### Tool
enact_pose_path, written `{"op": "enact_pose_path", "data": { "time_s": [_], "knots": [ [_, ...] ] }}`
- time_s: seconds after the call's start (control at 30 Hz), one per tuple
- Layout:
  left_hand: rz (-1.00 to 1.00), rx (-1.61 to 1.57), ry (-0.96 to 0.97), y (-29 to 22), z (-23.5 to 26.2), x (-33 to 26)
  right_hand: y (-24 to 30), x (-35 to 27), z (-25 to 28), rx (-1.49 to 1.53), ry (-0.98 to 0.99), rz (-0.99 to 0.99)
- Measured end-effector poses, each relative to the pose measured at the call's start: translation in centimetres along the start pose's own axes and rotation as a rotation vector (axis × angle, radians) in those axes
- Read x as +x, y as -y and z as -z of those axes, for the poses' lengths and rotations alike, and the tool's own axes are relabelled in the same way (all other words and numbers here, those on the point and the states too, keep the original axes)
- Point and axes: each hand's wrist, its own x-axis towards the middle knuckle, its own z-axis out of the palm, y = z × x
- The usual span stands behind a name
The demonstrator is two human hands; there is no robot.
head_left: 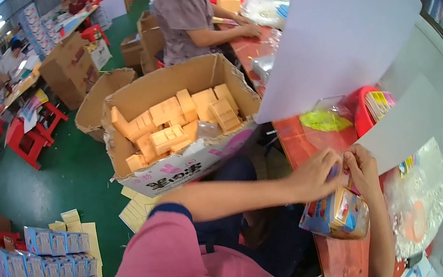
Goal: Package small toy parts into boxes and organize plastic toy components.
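Observation:
A blue printed carton (330, 215) with a clear window rests tilted on the edge of the red table (344, 269). Pale orange contents show at its upper side. Above the carton my left hand (318, 174) is closed, its fingers bent and slightly blurred. My right hand (361, 170) comes up along the carton's right side, thumb and fingers pinched together. Both hands meet over the carton's top, around a small purplish-pink piece that I cannot make out.
A large cardboard box (191, 163) of orange plastic pieces (166, 112) stands left of the table. White panels (331, 30) rise behind it. A red basket (363, 111), yellow-green bag (326, 120) and clear plastic wrap (416, 212) lie near. Stacked blue cartons (52, 270) stand lower left; a co-worker (186, 17) sits beyond.

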Motion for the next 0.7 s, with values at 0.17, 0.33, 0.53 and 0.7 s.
{"op": "enact_pose_path", "data": {
  "time_s": [0.17,0.33,0.53,0.7],
  "knots": [
    [0.165,-0.019,-0.013,-2.7,-4.4,-4.4,0.2,0.9,-1.2,-0.084,-0.001,0.133],
    [0.126,-0.027,0.028,-1.7,-4.8,-4.7,0.1,0.8,0.5,-0.326,0.029,0.502],
    [0.196,0.126,0.037,-3.2,-1.0,-2.6,-2.2,2.6,1.7,-0.732,0.066,0.651],
    [-0.011,0.643,-0.149,-3.9,-2.5,-3.2,-5.2,3.6,1.3,-0.663,-0.039,0.850]
  ]
}}
